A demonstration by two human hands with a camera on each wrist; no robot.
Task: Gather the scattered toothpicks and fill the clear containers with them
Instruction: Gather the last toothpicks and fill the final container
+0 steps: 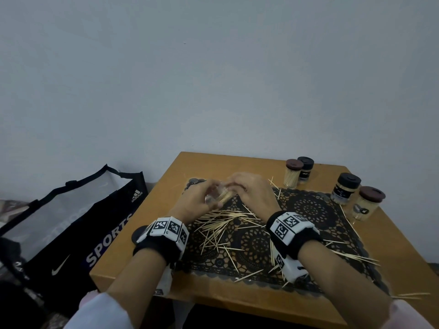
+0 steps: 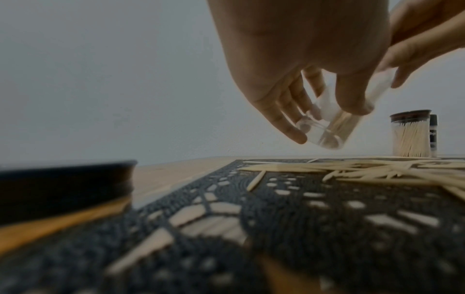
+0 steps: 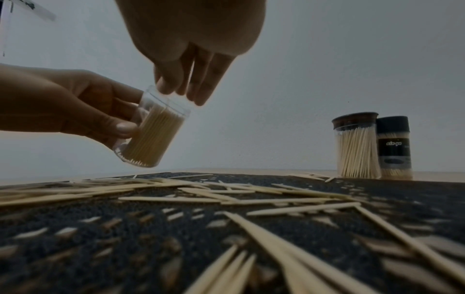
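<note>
My left hand (image 1: 215,198) grips a small clear container (image 1: 219,197), tilted above the black lace mat (image 1: 308,210). In the right wrist view the container (image 3: 153,135) is packed about two thirds full with toothpicks, with its open mouth up to the right. My right hand (image 1: 235,186) hangs over that mouth, its fingertips (image 3: 198,99) touching the rim; I see no toothpick between them. Scattered toothpicks (image 1: 221,224) lie across the mat below and between my wrists. The left wrist view shows the container's clear base (image 2: 334,137) under my left fingers (image 2: 294,135).
Two pairs of lidded jars of toothpicks stand at the back right (image 1: 293,173) and right (image 1: 367,203) of the wooden table (image 1: 166,186). A loose black lid (image 2: 62,185) lies by my left wrist. A black sports bag (image 1: 71,222) stands left of the table. More toothpicks (image 1: 413,295) reach the right front edge.
</note>
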